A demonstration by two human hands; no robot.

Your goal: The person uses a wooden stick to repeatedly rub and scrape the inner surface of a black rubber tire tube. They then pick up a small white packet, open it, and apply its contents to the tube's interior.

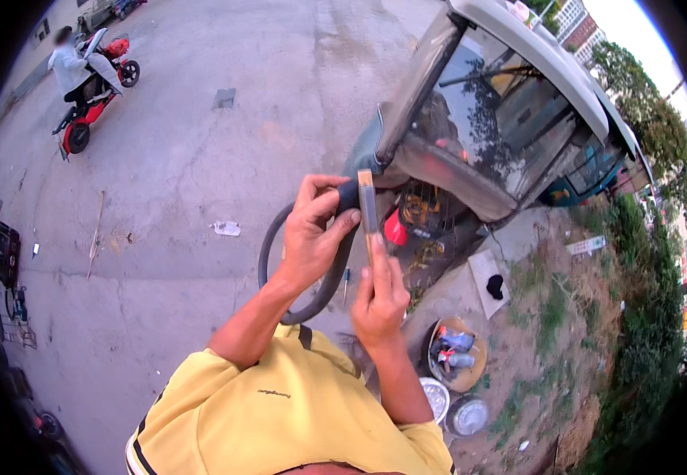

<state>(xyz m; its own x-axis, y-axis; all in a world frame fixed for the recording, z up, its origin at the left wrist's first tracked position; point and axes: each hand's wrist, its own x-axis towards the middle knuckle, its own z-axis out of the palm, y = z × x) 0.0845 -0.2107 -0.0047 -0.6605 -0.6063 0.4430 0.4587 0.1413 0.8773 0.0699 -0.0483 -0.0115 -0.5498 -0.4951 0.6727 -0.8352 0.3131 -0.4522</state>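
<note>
My left hand (309, 233) pinches a black rubber inner tube (324, 297), fingers on top and thumb below. The tube hangs in a loop beneath that hand, reaching down to my chest. In my right hand (381, 297) is a narrow wooden-handled brush (367, 202), apparently a wire brush, with a grey strip along its side. It stands nearly upright, its upper part against or right beside the pinched stretch of tube. Whether the bristles touch the rubber I cannot tell.
A small cabbed vehicle (502, 119) stands ahead on the right, with a red object (396, 228) under its front. Close on my right are a round tub (474, 372) holding bottles and a metal pot (467, 416). A person (70, 67) rides a red scooter (79, 134) far left.
</note>
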